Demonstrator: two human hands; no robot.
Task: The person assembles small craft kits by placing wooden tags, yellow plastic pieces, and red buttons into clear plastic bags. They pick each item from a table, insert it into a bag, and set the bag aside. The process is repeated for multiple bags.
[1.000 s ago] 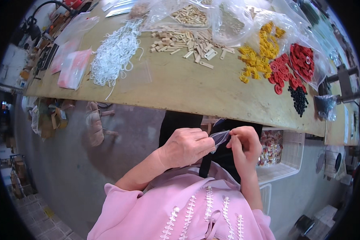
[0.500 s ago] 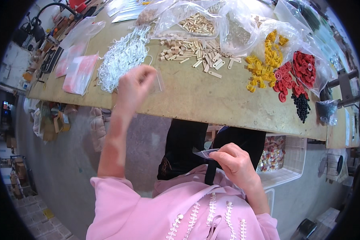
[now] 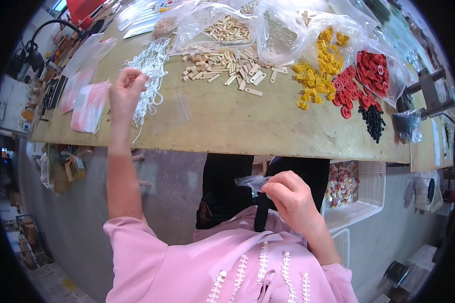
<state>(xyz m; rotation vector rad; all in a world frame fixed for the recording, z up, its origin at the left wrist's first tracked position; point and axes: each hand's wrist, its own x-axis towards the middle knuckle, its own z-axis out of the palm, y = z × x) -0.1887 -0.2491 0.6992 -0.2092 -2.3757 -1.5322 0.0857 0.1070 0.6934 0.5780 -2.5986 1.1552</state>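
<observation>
My left hand (image 3: 127, 90) is above the left side of a heap of white elastic-looking cords (image 3: 154, 70), its fingers curled into a pinch. Whether a cord is between the fingertips is hidden. One loose cord end trails toward the table's front edge beside my wrist. Over my lap, my right hand (image 3: 294, 198) pinches a small clear plastic bag (image 3: 251, 182) between thumb and fingers. Another flat clear bag (image 3: 177, 107) lies on the table right of the cords.
Across the table (image 3: 227, 123) lie light wooden pieces (image 3: 242, 76), yellow plastic parts (image 3: 313, 83), red round parts (image 3: 346, 93) and black beads (image 3: 373, 123). Pink-and-clear bags (image 3: 89, 108) lie at left. A white basket (image 3: 359, 214) of small packets stands below at right.
My left hand has moved left across the cord heap, from its right side to its left. My right hand still holds the small bag over my lap. The view has shifted slightly.
</observation>
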